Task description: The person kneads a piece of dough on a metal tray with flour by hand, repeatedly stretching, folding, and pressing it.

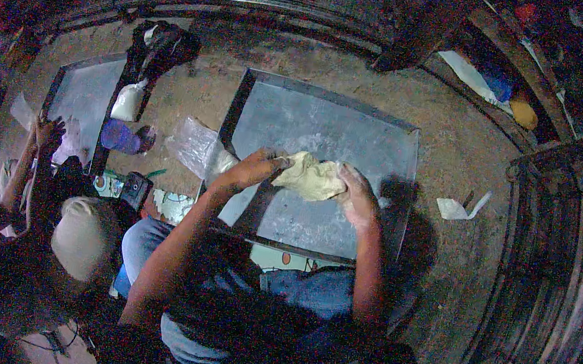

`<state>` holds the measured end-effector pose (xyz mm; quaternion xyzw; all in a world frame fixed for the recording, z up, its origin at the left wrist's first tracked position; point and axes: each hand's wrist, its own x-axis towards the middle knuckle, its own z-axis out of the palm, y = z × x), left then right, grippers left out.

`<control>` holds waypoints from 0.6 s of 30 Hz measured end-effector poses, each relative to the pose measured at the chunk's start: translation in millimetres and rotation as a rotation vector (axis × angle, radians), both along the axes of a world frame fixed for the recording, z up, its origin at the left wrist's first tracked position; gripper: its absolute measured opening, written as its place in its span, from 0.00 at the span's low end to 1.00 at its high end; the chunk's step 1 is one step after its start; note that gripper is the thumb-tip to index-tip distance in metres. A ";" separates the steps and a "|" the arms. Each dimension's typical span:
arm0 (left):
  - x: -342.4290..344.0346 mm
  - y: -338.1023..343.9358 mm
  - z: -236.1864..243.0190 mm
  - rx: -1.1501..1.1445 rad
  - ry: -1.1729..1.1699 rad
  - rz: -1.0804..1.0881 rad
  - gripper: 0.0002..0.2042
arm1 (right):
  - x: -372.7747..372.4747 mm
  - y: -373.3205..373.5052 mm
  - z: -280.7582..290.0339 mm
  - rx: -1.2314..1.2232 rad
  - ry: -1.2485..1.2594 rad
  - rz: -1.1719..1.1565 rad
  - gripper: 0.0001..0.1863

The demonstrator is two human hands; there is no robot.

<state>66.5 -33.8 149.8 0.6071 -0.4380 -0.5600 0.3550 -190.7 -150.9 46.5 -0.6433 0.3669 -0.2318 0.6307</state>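
Observation:
A pale lump of dough (312, 179) is held up between my two hands, over a grey metal tray (344, 226) with raised edges. My left hand (258, 169) grips its left end between thumb and fingers. At the other end, my right hand (358, 197) is closed on the dough, and its skin looks dusted with white. The dough sags and folds in the middle. White powder (318, 144) is smeared on the tray behind it. Beside my left hand lies a clear plastic bag (194, 146) at the tray's left edge.
To the left, a co-worker's hand (50, 132) is over a second tray (86, 92). Between the trays are a bag of white powder (127, 101), a black bag (162, 47) and a purple-blue container (121, 136). White scraps (456, 208) lie on the ground at right, near wooden slats (552, 275).

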 end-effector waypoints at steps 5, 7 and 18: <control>-4.6 8.9 -2.3 -0.038 0.225 0.141 0.17 | 38.4 28.6 44.2 0.338 -0.217 -0.105 0.22; -5.1 4.4 -12.1 -0.061 0.148 0.127 0.18 | 38.6 32.5 53.9 0.440 -0.262 -0.176 0.24; -12.3 3.3 -33.5 -0.244 0.104 0.101 0.32 | 30.1 20.6 34.2 0.032 -0.168 -0.011 0.32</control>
